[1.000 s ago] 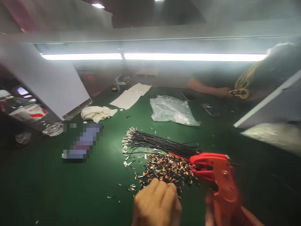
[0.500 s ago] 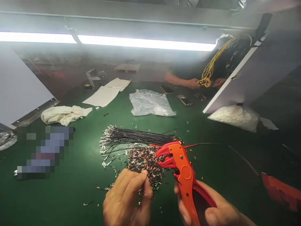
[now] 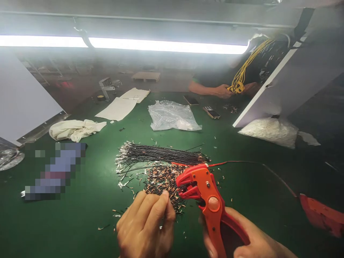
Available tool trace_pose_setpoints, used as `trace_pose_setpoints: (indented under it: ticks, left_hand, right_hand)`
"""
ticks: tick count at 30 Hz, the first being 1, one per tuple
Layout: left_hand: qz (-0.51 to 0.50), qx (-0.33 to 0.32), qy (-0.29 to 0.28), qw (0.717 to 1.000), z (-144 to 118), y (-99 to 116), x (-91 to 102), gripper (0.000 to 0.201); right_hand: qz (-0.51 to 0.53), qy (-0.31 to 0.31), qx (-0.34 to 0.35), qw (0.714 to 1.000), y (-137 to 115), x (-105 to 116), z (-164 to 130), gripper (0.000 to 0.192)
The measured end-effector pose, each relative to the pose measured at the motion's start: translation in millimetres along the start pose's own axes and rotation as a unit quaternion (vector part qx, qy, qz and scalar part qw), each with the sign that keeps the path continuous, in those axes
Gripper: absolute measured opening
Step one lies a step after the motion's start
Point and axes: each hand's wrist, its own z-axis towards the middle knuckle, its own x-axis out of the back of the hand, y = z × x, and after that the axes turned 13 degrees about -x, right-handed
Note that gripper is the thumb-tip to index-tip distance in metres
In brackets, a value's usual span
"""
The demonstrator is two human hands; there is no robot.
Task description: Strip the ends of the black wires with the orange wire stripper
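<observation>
Head view: left hand (image 3: pixel 146 225) has fingers pinched together at the near edge of the stripped wire bits pile (image 3: pixel 163 182); can't tell if a piece is betw. the tips. Right hand (image 3: pixel 242 240) grips the orange wire stripper (image 3: pixel 205 195), handles squeezed partway, its mouth pointing left twd the left fingertips, just beside them. Black wire bundle (image 3: pixel 161 156) lies beyond both hands, long axis left-right; left hand is nearer the pile.

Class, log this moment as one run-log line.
left hand: pinching at terminal pile | right hand: gripping orange crimping tool | black wire bundle: behind pile
</observation>
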Motion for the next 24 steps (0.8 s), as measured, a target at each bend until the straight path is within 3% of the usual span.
trace_pose_setpoints:
  ticks: [6, 14, 18, 24]
  left_hand:
    - [0.039, -0.001, 0.021, 0.999, 2, 1, -2.5, 0.013]
    - [0.022, 0.008, -0.002, 1.000, 0, 2, -0.6, 0.015]
    - [0.025, -0.006, -0.020, 0.999, -4, 2, -1.1, 0.015]
    - [0.042, -0.037, -0.050, 0.997, -5, -1, -0.2, 0.010]
  right_hand:
    - [-0.041, -0.001, -0.009, 0.999, -7, -4, 0, 0.042]
    - [-0.031, 0.008, -0.013, 0.999, -8, -7, -4, 0.040]
    - [-0.047, 0.032, -0.009, 0.998, -11, -12, -4, 0.039]
    - [-0.034, 0.018, -0.028, 0.999, -13, -9, -1, 0.041]
